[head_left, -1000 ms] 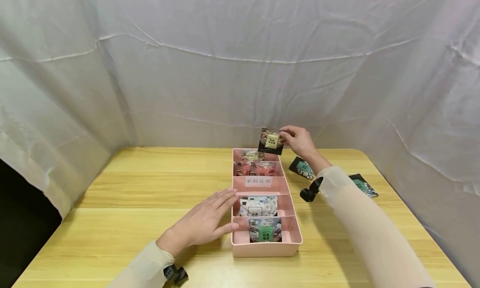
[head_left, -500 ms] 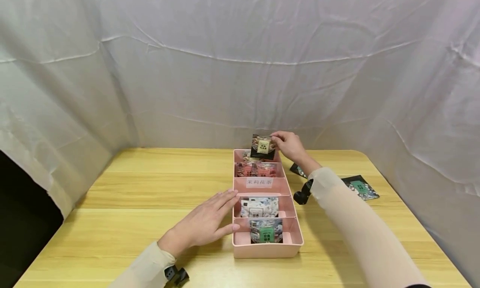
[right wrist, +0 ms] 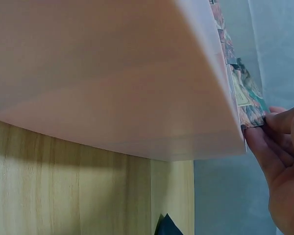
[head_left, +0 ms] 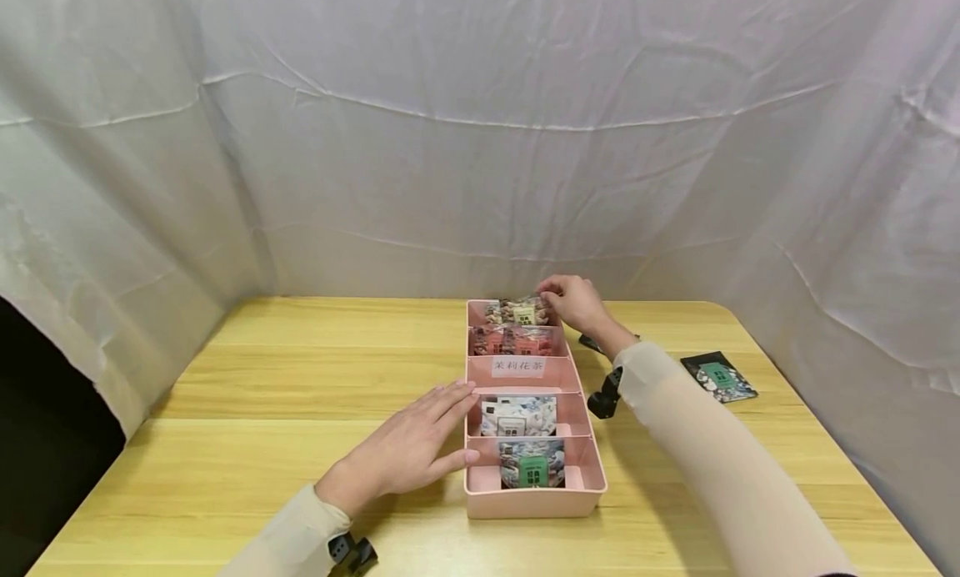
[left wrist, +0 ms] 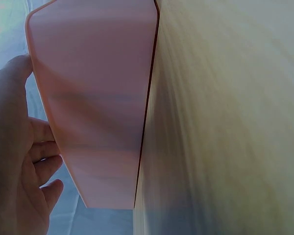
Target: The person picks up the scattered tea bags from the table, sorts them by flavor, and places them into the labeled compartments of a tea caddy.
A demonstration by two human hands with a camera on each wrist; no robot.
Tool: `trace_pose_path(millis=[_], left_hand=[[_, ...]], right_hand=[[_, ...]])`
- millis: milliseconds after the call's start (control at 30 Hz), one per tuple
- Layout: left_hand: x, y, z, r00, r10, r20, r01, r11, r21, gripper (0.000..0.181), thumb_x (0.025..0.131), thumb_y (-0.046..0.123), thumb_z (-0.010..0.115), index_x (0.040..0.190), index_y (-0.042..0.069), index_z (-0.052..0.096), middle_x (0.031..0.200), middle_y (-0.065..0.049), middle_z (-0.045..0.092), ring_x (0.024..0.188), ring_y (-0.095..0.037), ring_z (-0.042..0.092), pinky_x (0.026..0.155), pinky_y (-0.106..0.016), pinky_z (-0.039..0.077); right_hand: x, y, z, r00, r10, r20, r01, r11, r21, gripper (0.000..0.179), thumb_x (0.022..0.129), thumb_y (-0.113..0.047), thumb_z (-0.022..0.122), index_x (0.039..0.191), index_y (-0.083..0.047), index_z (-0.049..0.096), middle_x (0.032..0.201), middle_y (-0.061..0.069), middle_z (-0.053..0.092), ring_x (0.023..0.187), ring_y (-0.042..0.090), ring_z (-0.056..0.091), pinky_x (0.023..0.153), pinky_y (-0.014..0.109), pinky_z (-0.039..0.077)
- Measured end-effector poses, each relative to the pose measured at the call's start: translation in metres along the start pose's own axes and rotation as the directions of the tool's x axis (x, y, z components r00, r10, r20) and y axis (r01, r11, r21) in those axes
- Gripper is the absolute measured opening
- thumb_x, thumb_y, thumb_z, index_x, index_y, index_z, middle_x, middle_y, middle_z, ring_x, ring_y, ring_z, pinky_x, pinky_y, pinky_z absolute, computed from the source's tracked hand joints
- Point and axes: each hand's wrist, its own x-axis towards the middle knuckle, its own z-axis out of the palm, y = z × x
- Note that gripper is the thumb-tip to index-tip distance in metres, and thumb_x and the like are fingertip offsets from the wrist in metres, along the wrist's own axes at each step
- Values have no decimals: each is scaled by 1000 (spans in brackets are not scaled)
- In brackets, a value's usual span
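A long pink box [head_left: 532,504] with several compartments stands on the table. At its far end my right hand [head_left: 577,303] pinches the corner of a dark tea sachet with a yellow label [head_left: 524,313], which sits mostly down in the rearmost compartment. In the right wrist view thumb and fingers hold that sachet [right wrist: 250,108] at the rim. My left hand [head_left: 401,439] lies with fairly straight fingers, their tips and the thumb touching the box's left rim. The left wrist view has the same hand [left wrist: 12,142] against the box's side wall [left wrist: 98,98].
Red sachets [head_left: 513,341], white sachets [head_left: 517,416] and a green-labelled sachet [head_left: 532,464] fill other compartments; the middle one bears a paper label [head_left: 519,366]. A dark green-labelled sachet [head_left: 720,377] lies on the table at right, another [head_left: 592,343] partly under my right arm. A pale curtain [head_left: 480,185] hangs behind.
My right hand has moved left and down, lowering the yellow-labelled tea sachet from above the box into the rearmost compartment. My left hand has stayed on the rim.
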Motion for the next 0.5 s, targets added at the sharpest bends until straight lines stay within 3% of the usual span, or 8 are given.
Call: trace_pose_path(millis=[267,500], left_hand=[[0,0,1,1000,5,-6,-5,1000,1,79,100,63,27,153,4,30,159,-12,26,146,-28,22,118,-41,18],[1,0,1,1000,8,-5,-8,1000,2,79,100,63,27,153,5,30,159,-12,26,146,-29,23,118,-42,19]], right_hand=[[-3,-1,0,999,33,43,-32,999,-26,18,100,-17,57,108,-9,72,101,8,71,88,24,65,78,42,54],[-5,-2,-8,1000,-30,8,30,997,-77,21,100,-18,58,111,-6,72,109,11,70,100,29,64,85,46,53]])
